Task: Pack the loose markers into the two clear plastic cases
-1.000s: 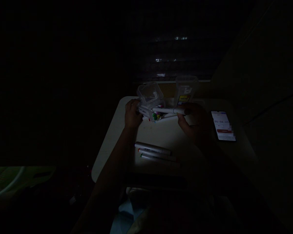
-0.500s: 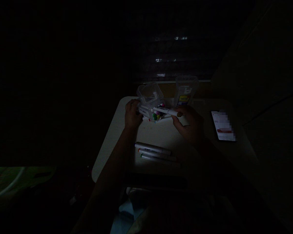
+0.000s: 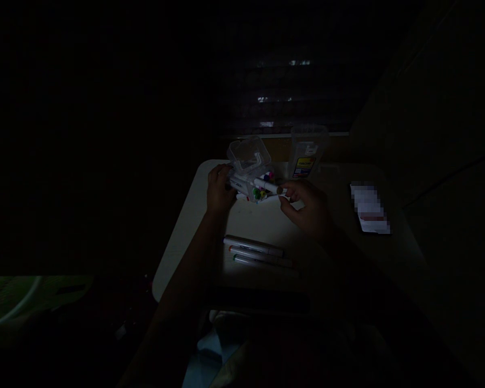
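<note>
The scene is very dark. My left hand (image 3: 219, 188) is closed on a clear plastic marker box (image 3: 248, 156) that lies tipped on its side on a small pale table (image 3: 186, 231). Coloured marker caps show at the box's open end. My right hand (image 3: 305, 207) pinches the tail of a white marker (image 3: 269, 186), most of which sits inside the box opening among the others.
Three markers (image 3: 256, 252) lie side by side on the table near me. A second clear container with a yellow label (image 3: 305, 156) stands at the back. A phone (image 3: 369, 207) lies at the right. A green object (image 3: 12, 302) sits low at the left.
My right hand has moved left toward the box, sliding the white marker further into it. My left hand has stayed on the box.
</note>
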A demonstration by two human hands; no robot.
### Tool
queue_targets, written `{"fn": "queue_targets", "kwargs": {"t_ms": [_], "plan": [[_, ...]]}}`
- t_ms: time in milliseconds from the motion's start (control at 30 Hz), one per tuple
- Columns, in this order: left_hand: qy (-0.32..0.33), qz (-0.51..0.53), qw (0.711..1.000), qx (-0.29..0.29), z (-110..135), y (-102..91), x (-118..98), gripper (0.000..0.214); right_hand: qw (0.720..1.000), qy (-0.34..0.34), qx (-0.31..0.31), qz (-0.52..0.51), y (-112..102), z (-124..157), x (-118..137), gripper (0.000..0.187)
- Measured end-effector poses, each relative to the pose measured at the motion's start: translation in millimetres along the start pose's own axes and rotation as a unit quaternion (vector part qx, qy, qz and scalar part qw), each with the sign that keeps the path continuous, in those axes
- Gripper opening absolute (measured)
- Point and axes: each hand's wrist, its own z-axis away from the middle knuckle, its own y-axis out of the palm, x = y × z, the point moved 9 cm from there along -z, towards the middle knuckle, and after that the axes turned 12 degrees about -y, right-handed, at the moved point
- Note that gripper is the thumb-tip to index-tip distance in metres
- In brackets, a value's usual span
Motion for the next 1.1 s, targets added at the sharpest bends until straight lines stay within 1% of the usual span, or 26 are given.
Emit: {"fn": "queue_targets", "kwargs": {"t_ms": [167, 233, 400, 500, 567, 633, 733, 800, 967, 1100], "plan": [[0.006, -0.012, 1.000, 0.000, 0.3, -1.0, -2.5, 0.063, 1.000, -0.013, -0.012, 0.005, -1.9, 0.2, 0.3, 0.015], [0.000, -0.017, 1.000, 0.000, 0.4, -1.8, -3.8, 0.063, 1.000, -0.007, -0.009, 0.006, -1.8, 0.3, -1.6, 0.014], [-0.015, -0.024, 1.000, 0.004, 0.1, -1.8, -4.3, 0.058, 0.999, 0.030, 0.014, 0.005, -1.4, 1.4, -12.1, 0.012], [-0.013, -0.016, 1.000, 0.005, 0.1, -1.6, -3.8, 0.058, 0.997, 0.066, 0.033, 0.022, -1.8, 3.7, -26.7, 0.011], [-0.011, -0.016, 1.000, 0.005, 0.1, -1.4, -3.6, 0.059, 0.992, 0.102, 0.061, 0.043, 0.2, 7.5, -42.8, 0.014], [-0.012, -0.015, 1.000, 0.004, -0.1, -1.4, -3.0, 0.059, 0.983, 0.134, 0.109, 0.064, 6.0, 13.4, -60.5, 0.017], [-0.018, -0.012, 1.000, 0.001, -0.5, -1.9, -2.9, 0.059, 0.963, 0.164, 0.193, 0.089, 18.5, 25.7, -84.0, 0.024], [-0.018, -0.014, 1.000, -0.001, -0.6, -2.4, -3.7, 0.058, 0.952, 0.179, 0.228, 0.099, 24.9, 34.0, -95.4, 0.028], [-0.004, -0.019, 1.000, 0.001, -0.5, -2.1, -5.2, 0.059, 0.932, 0.173, 0.292, 0.127, 37.6, 48.0, -107.0, 0.038], [-0.011, -0.017, 1.000, 0.004, -1.2, -0.9, -2.0, 0.059, 0.913, 0.172, 0.341, 0.143, 40.9, 55.1, -113.1, 0.042]]}}
